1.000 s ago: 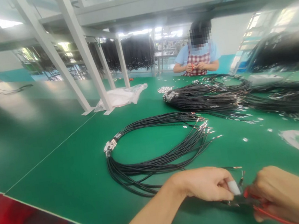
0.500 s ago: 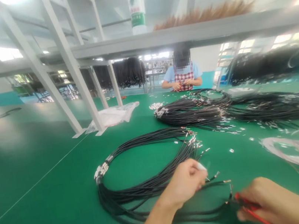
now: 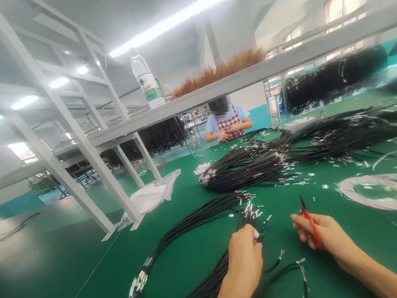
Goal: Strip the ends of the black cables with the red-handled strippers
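Note:
A looped bundle of black cables (image 3: 190, 222) lies before me. Its stripped ends, with coloured and bare wire tips, face right, and a cluster of silvery connectors (image 3: 138, 285) sits at its left bend. My left hand (image 3: 245, 251) is closed over the bundle near those ends. A small white piece (image 3: 256, 234) shows at its fingertips; what else it grips is hidden. Right of it, my right hand (image 3: 318, 235) holds red-handled pliers (image 3: 314, 231), their dark narrow tip pointing up and away. Several separate cable ends (image 3: 301, 265) lie between and below my hands.
Larger heaps of black cable (image 3: 241, 165) lie farther back. White wire (image 3: 346, 191) is coiled at right. Frame legs (image 3: 95, 184) and a plastic bag (image 3: 153, 195) stand left. A shelf (image 3: 212, 89) with a bottle (image 3: 147, 84) spans above. A person (image 3: 228, 124) works opposite.
My right hand has lifted the pliers up and away from the near cable ends. My left hand has moved slightly left over the bundle. The view has tilted and risen.

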A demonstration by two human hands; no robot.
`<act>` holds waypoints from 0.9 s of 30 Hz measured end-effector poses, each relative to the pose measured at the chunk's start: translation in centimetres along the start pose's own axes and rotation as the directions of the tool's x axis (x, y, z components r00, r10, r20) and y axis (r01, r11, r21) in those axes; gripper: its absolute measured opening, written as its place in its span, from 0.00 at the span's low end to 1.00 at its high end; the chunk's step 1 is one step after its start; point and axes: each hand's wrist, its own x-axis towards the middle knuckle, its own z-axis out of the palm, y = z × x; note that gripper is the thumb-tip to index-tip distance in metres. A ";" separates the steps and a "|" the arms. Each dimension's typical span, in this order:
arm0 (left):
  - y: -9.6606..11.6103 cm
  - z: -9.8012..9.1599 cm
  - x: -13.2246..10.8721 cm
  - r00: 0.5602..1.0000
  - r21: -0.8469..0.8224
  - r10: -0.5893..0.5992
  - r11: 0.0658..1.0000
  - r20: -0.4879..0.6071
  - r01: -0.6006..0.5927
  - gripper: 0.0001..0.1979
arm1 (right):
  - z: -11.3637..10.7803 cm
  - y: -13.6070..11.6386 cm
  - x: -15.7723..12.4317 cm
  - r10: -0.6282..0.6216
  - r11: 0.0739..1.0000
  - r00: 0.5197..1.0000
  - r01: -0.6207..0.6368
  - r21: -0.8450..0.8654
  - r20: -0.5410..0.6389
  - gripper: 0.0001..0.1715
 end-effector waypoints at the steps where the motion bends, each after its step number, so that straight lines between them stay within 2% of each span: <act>1: 0.3 0.2 0.3 1.000 0.030 -0.005 1.000 0.002 0.005 0.09 | 0.1 0.1 0.0 0.006 1.000 1.000 -0.006 0.000 0.021 0.25; 6: 1.0 0.8 1.1 0.999 0.139 -0.041 0.989 -0.030 0.045 0.11 | 0.3 0.4 0.4 0.008 1.000 0.998 -0.008 0.003 0.055 0.23; 13: 1.3 1.0 1.9 0.999 0.175 -0.006 0.984 -0.041 0.013 0.13 | 0.9 0.9 0.6 -0.008 0.999 0.998 0.006 0.036 0.057 0.21; 16: 2.0 0.7 1.8 0.998 0.093 -0.001 0.996 -0.061 0.006 0.12 | 1.1 0.2 0.2 -0.029 0.997 0.998 0.025 0.075 0.052 0.21; 19: 3.1 0.4 1.1 0.998 -0.119 0.041 0.992 -0.054 -0.048 0.08 | 1.4 -0.8 -0.6 -0.070 0.990 0.995 0.060 0.128 0.075 0.22; 21: 3.6 0.5 0.4 0.994 -0.213 0.091 0.972 -0.060 -0.102 0.09 | 1.6 -1.5 -1.2 -0.092 0.985 0.990 0.075 0.155 0.108 0.23; 24: 4.1 1.0 -0.4 0.986 -0.222 0.133 0.963 -0.097 -0.152 0.11 | 1.9 -2.1 -2.3 -0.095 0.980 0.982 0.064 0.188 0.161 0.25; 27: 4.1 1.5 -0.9 0.981 -0.155 0.165 0.971 -0.103 -0.180 0.11 | 2.1 -2.4 -3.1 -0.097 0.969 0.981 0.056 0.239 0.167 0.26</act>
